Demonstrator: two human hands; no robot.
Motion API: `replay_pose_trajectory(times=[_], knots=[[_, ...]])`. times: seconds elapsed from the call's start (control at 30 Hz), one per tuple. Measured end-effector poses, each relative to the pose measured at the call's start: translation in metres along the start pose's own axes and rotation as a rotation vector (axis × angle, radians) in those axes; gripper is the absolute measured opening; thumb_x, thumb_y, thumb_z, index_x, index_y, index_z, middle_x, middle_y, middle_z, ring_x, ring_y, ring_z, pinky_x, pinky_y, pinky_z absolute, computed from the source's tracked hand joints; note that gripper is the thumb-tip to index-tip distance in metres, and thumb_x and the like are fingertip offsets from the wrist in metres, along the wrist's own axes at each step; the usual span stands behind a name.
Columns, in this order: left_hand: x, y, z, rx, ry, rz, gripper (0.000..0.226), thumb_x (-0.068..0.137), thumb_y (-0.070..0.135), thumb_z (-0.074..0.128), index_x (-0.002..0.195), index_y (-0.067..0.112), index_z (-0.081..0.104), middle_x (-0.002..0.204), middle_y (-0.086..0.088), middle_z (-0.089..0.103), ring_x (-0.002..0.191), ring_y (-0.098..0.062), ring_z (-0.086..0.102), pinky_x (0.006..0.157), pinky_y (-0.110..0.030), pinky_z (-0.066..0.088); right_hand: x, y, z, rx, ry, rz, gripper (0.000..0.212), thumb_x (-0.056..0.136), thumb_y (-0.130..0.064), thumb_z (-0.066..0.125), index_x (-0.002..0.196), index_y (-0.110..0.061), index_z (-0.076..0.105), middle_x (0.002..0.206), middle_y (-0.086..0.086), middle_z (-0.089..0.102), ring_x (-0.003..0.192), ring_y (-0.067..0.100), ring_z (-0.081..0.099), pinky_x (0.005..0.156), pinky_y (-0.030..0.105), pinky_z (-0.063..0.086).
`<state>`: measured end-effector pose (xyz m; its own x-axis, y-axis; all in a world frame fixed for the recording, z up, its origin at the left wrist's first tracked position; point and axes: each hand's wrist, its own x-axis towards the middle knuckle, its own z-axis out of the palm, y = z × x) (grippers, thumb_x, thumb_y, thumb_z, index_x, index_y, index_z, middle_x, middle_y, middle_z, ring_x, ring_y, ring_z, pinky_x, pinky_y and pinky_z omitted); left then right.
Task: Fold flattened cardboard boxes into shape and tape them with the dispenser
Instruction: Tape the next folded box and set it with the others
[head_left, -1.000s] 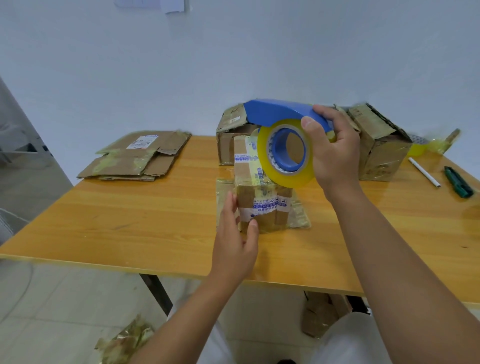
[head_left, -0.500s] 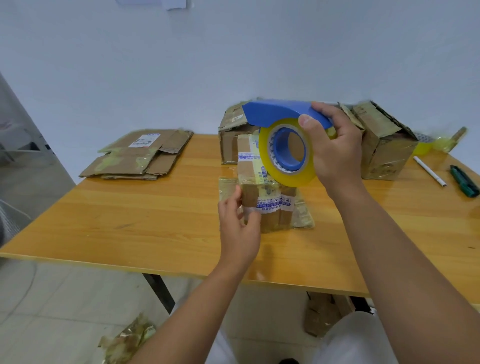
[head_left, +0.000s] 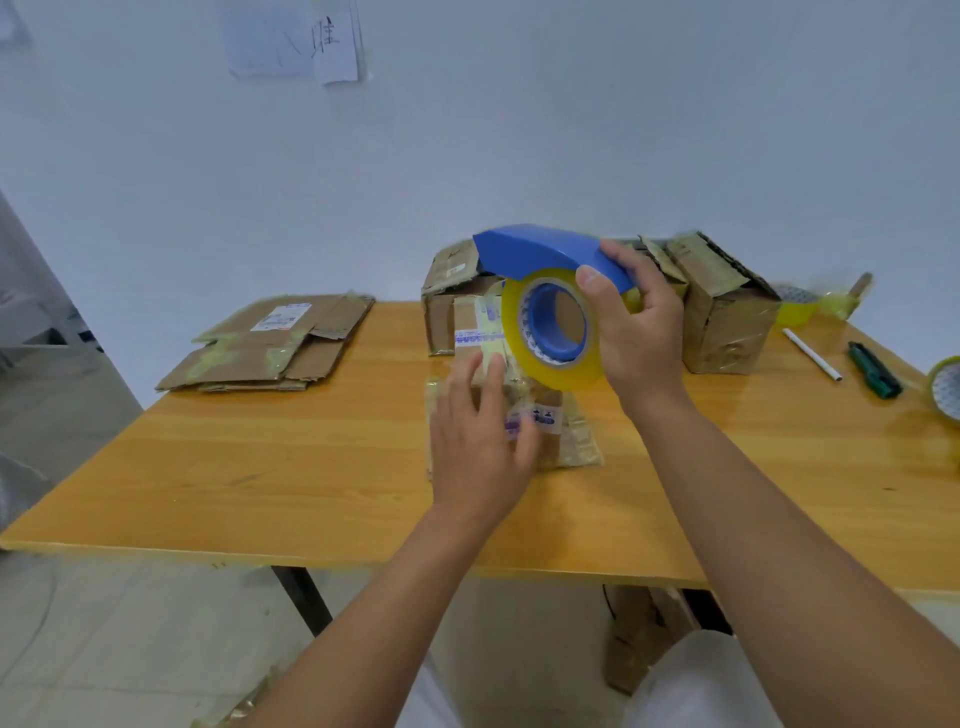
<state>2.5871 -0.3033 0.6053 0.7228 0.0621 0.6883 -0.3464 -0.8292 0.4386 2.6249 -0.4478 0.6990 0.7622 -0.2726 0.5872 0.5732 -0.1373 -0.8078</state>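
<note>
- A small cardboard box (head_left: 524, 410), wrapped in printed and clear tape, is stood upright on the wooden table (head_left: 311, 467) near its middle, on top of a flat taped piece of cardboard.
- The left hand (head_left: 480, 447) is laid against the near left face of this box with its fingers straight and spread; the hand is blurred, so finer contact cannot be told.
- A blue tape dispenser (head_left: 545, 254) loaded with a roll of yellowish clear tape (head_left: 558, 332) is gripped by the right hand (head_left: 639, 332), thumb on the roll's side and fingers curled over the blue cover; it is held above and just behind the box's top.
- Two folded boxes are seen at the back of the table: one behind the dispenser (head_left: 447, 306) with its flaps partly raised, and one to the right (head_left: 727, 322) with flaps open. What is inside either cannot be told.
- A stack of flattened cardboard boxes (head_left: 270, 345) is lain at the far left of the table.
- At the right edge a white pen (head_left: 810, 353), a green utility knife (head_left: 875, 369) and another tape roll (head_left: 945, 387) are set well apart from the box.
</note>
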Motion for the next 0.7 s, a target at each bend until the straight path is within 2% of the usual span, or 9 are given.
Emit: replay_pose_trajectory(times=[0.1, 0.17, 0.27, 0.43, 0.5, 0.57, 0.7], knots=[[0.017, 0.01, 0.013, 0.213, -0.083, 0.103, 0.051, 0.09, 0.042, 0.052, 0.128, 0.009, 0.059, 0.14, -0.014, 0.053, 0.133, -0.031, 0.041, 0.11, -0.045, 0.033, -0.003, 0.001, -0.015, 0.011, 0.094, -0.019, 0.03, 0.093, -0.029, 0.067, 0.122, -0.027, 0.062, 0.117, -0.021, 0.06, 0.106, -0.012, 0.056, 0.085, 0.009, 0.044], [0.024, 0.016, 0.025, 0.349, -0.153, 0.093, 0.058, 0.09, 0.054, 0.045, 0.12, 0.007, 0.061, 0.136, -0.017, 0.057, 0.13, -0.034, 0.046, 0.11, -0.048, 0.035, -0.001, 0.004, -0.027, 0.005, 0.155, -0.016, 0.035, 0.091, -0.033, 0.066, 0.125, -0.026, 0.062, 0.121, -0.018, 0.061, 0.111, -0.008, 0.056, 0.087, 0.009, 0.044], [0.035, 0.023, 0.033, 0.465, -0.201, 0.032, 0.07, 0.089, 0.07, 0.042, 0.115, 0.007, 0.059, 0.128, -0.017, 0.061, 0.117, -0.036, 0.055, 0.097, -0.046, 0.045, 0.004, 0.011, -0.043, -0.01, 0.201, 0.01, 0.04, 0.089, -0.037, 0.066, 0.127, -0.025, 0.063, 0.127, -0.01, 0.062, 0.117, 0.0, 0.057, 0.09, 0.01, 0.046], [0.045, 0.029, 0.022, 0.527, -0.23, 0.043, 0.05, 0.092, 0.06, 0.049, 0.109, 0.014, 0.057, 0.106, -0.005, 0.064, 0.1, -0.028, 0.056, 0.087, -0.041, 0.042, 0.001, 0.017, -0.056, -0.009, 0.194, 0.049, 0.041, 0.089, -0.038, 0.067, 0.129, -0.025, 0.063, 0.129, -0.011, 0.061, 0.119, 0.002, 0.056, 0.091, 0.014, 0.047], [0.044, 0.026, 0.013, 0.514, -0.261, 0.101, 0.047, 0.091, 0.057, 0.05, 0.11, 0.015, 0.061, 0.108, -0.005, 0.066, 0.1, -0.028, 0.058, 0.087, -0.04, 0.044, 0.001, 0.016, -0.057, -0.002, 0.19, 0.05, 0.037, 0.091, -0.035, 0.067, 0.127, -0.026, 0.063, 0.127, -0.012, 0.061, 0.116, -0.001, 0.057, 0.086, 0.01, 0.046], [0.045, 0.021, -0.002, 0.464, -0.312, 0.178, 0.048, 0.093, 0.053, 0.049, 0.119, 0.015, 0.062, 0.118, -0.004, 0.065, 0.109, -0.028, 0.056, 0.093, -0.04, 0.044, 0.002, 0.012, -0.056, 0.006, 0.196, 0.041, 0.037, 0.091, -0.034, 0.068, 0.126, -0.026, 0.063, 0.127, -0.011, 0.062, 0.115, -0.002, 0.057, 0.084, 0.008, 0.045], [0.044, 0.015, -0.038, 0.347, -0.541, 0.285, 0.055, 0.098, 0.046, 0.043, 0.147, 0.02, 0.04, 0.145, 0.001, 0.045, 0.131, -0.023, 0.035, 0.109, -0.034, 0.03, 0.005, 0.003, -0.057, 0.014, 0.192, 0.019, 0.034, 0.092, -0.031, 0.068, 0.125, -0.027, 0.063, 0.121, -0.015, 0.062, 0.107, -0.008, 0.058, 0.079, 0.007, 0.045]])
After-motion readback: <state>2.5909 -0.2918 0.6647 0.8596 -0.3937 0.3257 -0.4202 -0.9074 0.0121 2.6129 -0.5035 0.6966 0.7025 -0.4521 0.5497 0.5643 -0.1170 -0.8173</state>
